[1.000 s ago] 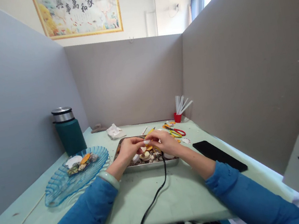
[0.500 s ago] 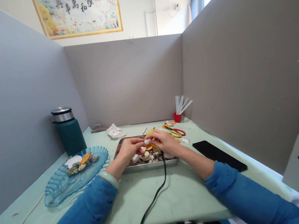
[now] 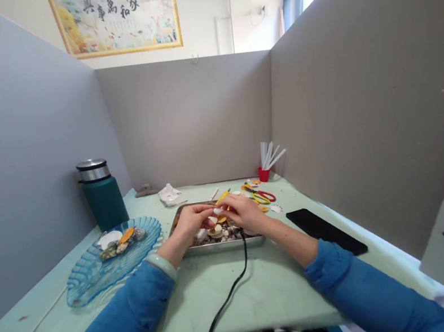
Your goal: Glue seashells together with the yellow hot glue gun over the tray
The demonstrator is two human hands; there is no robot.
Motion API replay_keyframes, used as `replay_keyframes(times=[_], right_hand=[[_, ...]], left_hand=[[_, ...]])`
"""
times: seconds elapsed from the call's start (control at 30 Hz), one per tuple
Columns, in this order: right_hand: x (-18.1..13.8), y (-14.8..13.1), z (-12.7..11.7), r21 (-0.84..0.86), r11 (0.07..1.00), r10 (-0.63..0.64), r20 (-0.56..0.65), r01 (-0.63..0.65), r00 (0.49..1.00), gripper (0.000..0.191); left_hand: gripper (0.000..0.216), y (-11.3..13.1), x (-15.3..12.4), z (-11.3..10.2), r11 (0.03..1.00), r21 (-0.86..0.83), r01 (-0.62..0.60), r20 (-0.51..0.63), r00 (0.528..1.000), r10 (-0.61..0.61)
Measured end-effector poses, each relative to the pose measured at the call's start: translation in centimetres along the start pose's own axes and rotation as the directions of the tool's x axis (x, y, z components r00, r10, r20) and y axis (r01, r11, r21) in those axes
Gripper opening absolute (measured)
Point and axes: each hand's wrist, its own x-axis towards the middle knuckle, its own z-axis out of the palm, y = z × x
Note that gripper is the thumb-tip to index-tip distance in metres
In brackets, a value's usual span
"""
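Both hands meet over a metal tray (image 3: 188,249) that holds several seashells (image 3: 216,232). My left hand (image 3: 191,221) pinches a small white shell (image 3: 217,211) at its fingertips. My right hand (image 3: 244,212) is closed around a yellow corded tool, most of it hidden, and its fingertips touch the same white shell. The tool's black cord (image 3: 231,290) runs from under my right hand across the table toward me.
A blue glass leaf dish (image 3: 95,274) with a few shells lies at the left, behind it a green thermos (image 3: 102,194). Scissors (image 3: 262,195), a red cup with white sticks (image 3: 265,171) and a black phone (image 3: 325,230) lie to the right. Grey partitions enclose the table.
Hardly anything has moved; the fingertips shifted slightly around the white shell.
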Motion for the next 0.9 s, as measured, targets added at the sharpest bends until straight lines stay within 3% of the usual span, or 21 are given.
replay_keyframes(times=[0.43,0.6,0.9], right_hand=[[0.15,0.2,0.06,0.082,0.995,0.062,-0.008,-0.061,0.998,0.02],[0.33,-0.11,-0.08,0.143,0.986,0.084,0.024,-0.087,0.996,0.025],[0.31,0.24,-0.18,0.424,0.852,0.261,0.164,-0.307,0.951,0.033]], left_hand=[[0.039,0.17,-0.24,0.06,1.0,-0.001,-0.001,0.036,0.999,0.001],[0.031,0.2,-0.25,0.27,0.995,0.075,-0.06,0.04,0.998,0.057],[0.031,-0.12,0.02,0.3,0.989,0.106,-0.104,0.068,0.993,0.097]])
